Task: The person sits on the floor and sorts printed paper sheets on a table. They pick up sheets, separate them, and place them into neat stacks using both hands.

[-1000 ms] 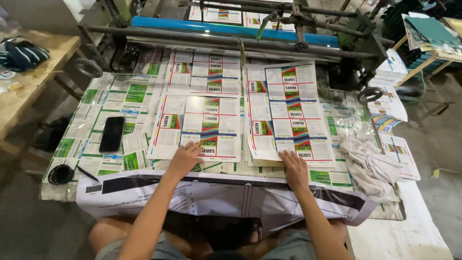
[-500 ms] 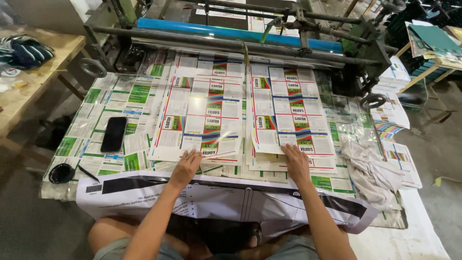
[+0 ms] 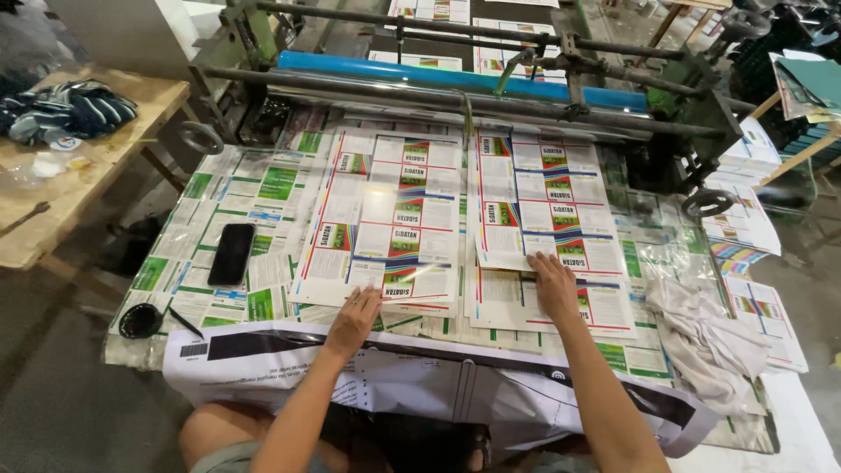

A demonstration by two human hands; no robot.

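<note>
Under the blue roller [image 3: 455,70], the paper-covered surface [image 3: 219,197] carries two printed sheets: left hand [image 3: 355,317] open flat on the left sheet [image 3: 390,219], right hand [image 3: 555,287] flat on the right sheet [image 3: 547,206]; pressing evenly should avoid creases.

Two bare forearms are showing from the bottom of the frame, with no sleeves, watches or bands on them. The left hand [image 3: 355,317] and the right hand [image 3: 555,287] are wearing no gloves or rings. At the bottom left of the frame a bare knee is showing, and below it the person is wearing grey-green shorts, only partly visible at the edge.
</note>
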